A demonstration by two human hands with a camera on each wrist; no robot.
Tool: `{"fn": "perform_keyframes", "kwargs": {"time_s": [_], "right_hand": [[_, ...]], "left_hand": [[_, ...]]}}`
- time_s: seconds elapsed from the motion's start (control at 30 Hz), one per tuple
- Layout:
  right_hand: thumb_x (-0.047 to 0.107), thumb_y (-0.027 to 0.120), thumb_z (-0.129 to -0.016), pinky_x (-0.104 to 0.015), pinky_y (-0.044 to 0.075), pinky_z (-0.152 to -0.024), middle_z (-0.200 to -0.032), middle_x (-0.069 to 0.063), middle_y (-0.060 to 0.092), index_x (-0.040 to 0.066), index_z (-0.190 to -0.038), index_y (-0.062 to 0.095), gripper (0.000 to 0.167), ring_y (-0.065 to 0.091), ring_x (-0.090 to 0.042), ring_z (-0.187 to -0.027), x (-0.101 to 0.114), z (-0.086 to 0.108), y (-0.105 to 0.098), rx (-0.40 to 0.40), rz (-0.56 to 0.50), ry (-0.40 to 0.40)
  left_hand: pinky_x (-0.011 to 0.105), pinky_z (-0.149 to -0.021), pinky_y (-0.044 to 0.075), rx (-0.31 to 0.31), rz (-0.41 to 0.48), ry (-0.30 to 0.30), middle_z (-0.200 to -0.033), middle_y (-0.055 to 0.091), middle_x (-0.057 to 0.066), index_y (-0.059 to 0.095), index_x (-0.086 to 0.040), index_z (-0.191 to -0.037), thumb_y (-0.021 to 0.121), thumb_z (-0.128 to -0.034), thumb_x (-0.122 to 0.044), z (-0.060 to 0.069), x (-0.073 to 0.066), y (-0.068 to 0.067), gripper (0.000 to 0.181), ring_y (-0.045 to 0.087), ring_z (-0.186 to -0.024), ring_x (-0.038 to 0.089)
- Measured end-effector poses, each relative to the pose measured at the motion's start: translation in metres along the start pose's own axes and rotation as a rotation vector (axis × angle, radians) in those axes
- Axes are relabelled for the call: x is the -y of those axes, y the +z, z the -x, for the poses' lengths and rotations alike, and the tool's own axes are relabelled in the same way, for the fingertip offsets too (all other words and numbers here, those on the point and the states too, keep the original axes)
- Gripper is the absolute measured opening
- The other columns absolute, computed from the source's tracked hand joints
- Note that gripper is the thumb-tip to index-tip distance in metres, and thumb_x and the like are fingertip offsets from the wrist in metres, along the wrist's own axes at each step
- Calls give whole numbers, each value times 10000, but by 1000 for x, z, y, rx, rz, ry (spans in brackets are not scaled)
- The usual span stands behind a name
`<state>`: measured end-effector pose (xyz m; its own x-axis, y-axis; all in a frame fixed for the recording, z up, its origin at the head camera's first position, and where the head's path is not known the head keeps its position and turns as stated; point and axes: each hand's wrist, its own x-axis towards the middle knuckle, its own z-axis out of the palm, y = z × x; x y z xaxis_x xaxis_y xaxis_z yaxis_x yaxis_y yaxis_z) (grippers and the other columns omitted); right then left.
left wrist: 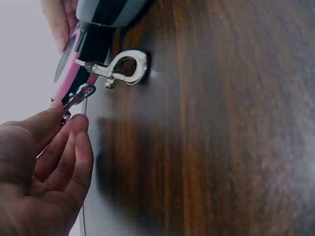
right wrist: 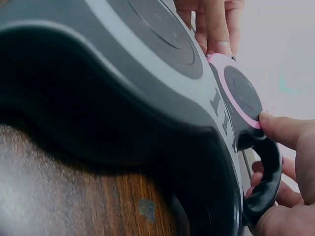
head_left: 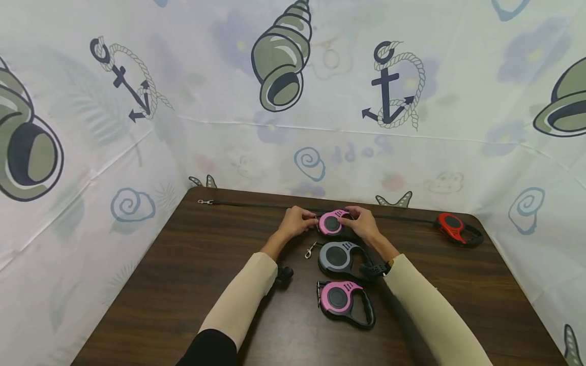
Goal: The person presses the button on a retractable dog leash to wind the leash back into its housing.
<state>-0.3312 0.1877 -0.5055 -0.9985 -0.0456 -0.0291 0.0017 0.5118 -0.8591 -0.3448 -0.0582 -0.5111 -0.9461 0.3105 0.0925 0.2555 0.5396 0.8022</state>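
Observation:
A pink and black retractable dog leash [head_left: 328,224] is held between both hands at the far side of the table. My left hand [head_left: 295,221] pinches its small metal clip [left wrist: 78,96] between thumb and fingers. Around the black handle [right wrist: 269,182] curls my right hand [head_left: 366,226], its thumb on the pink casing. Just nearer lies a grey retractable leash [head_left: 336,255] with its metal snap hook [left wrist: 132,66] sticking out to the left. Closest to me rests a second pink leash [head_left: 337,299], handle to the right.
A red retractable leash [head_left: 452,226] lies at the far right, its black cord [head_left: 407,218] stretched along the back edge behind the hands to a metal clip [head_left: 205,202] at the far left. Patterned cloth [head_left: 339,152] hangs behind the brown wooden table [head_left: 183,284].

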Motion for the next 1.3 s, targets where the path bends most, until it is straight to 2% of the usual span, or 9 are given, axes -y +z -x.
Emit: {"fn": "perform_keyframes", "kwargs": {"time_s": [0.17,0.33,0.5,0.6,0.7,0.83,1.0,1.3], "right_hand": [[199,769,-989,-536,450,-1138,-1439,-282,600,-53,-1443,588,550,553,-423,-1341,5,1,2,-6,52,36],[246,774,-986,-536,473,-1114,-1413,-285,620,-64,-1417,605,557,577,-431,-1318,5,3,3,-8,112,51],[266,772,-985,-532,504,-1073,-1368,-276,643,-58,-1411,611,559,605,-421,-1263,3,5,1,-14,124,40],[260,764,-991,-530,509,-1051,-1334,-267,659,-52,-1413,613,546,618,-414,-1227,4,9,-2,-27,118,21],[264,759,-993,-533,501,-1056,-1322,-263,675,-48,-1408,620,537,632,-414,-1226,3,13,-7,-41,119,3],[274,745,-1004,-544,495,-1072,-1348,-270,669,-51,-1417,612,541,630,-420,-1252,-2,19,-16,-40,135,-22],[303,718,-1027,-559,502,-1063,-1390,-268,645,-45,-1445,590,558,615,-426,-1276,-11,29,-30,-4,181,-62],[348,727,-1017,-657,411,-1122,-1465,-305,576,-66,-1456,564,625,516,-502,-1376,-28,47,-67,18,362,-219]], "left_hand": [[231,-599,547,-11,-24,-5,-916,807,119,813,-6,-1152,773,-987,-160,-2,2,1,229,705,-674,153],[208,-595,513,6,-61,-13,-947,810,112,814,-16,-1159,770,-989,-159,-3,3,1,227,685,-683,117],[212,-605,520,16,-62,-10,-993,810,120,804,-14,-1182,765,-993,-155,-2,3,-1,240,694,-698,120],[243,-647,552,13,-70,-15,-1040,809,115,798,-22,-1201,769,-992,-174,-2,4,-3,260,723,-738,147],[306,-762,583,12,-111,-5,-1077,804,100,792,-44,-1224,780,-986,-210,-1,4,-7,291,744,-868,188],[386,-899,584,17,-172,34,-1120,789,92,770,-58,-1274,783,-984,-259,5,5,-19,354,727,-1033,235],[434,-934,585,21,-208,28,-1197,776,83,736,-76,-1338,781,-984,-325,14,11,-40,435,732,-1094,242],[528,-1043,533,2,-269,25,-1414,679,121,687,-85,-1408,766,-992,-356,31,37,-82,503,659,-1265,323]]}}
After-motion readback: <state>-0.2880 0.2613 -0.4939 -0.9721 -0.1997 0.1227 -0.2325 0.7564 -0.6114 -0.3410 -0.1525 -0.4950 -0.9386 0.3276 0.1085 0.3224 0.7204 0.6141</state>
